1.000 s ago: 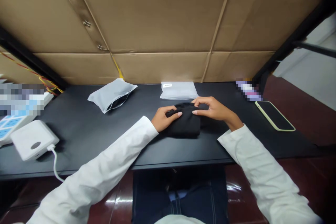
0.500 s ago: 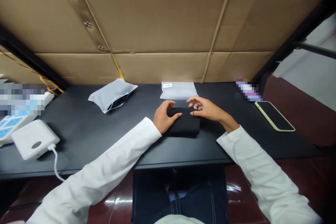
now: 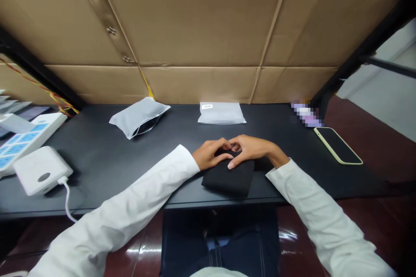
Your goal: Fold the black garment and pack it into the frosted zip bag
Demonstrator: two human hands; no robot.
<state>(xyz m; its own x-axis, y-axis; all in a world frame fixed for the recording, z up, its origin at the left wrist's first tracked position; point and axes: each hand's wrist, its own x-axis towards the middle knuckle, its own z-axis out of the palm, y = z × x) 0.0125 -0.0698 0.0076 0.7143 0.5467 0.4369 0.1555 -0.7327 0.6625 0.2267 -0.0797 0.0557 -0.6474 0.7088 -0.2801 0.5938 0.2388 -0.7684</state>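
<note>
A black folded item (image 3: 229, 177), apparently cloth, lies near the front edge of the dark table, turned slightly. My left hand (image 3: 214, 154) grips its far left edge, thumb on top and fingers curled behind. Beside it, my right hand (image 3: 251, 149) pinches the far edge, its thumb also on top. The fingertips of both hands meet at the middle of that edge. Behind them lies a flat frosted zip bag (image 3: 222, 114) with a small white label. A second grey bag (image 3: 139, 117) rests further left with its mouth gaping.
On the left are a white power strip (image 3: 30, 134) and a white charger (image 3: 42, 171) with a cable. A phone (image 3: 338, 145) lies at the right, near a blurred purple item (image 3: 306, 114). A cardboard wall (image 3: 201, 84) stands behind the table (image 3: 162, 194).
Both hands have come closer together and nearer to me. The black item has shifted toward the table's front edge and turned a little.
</note>
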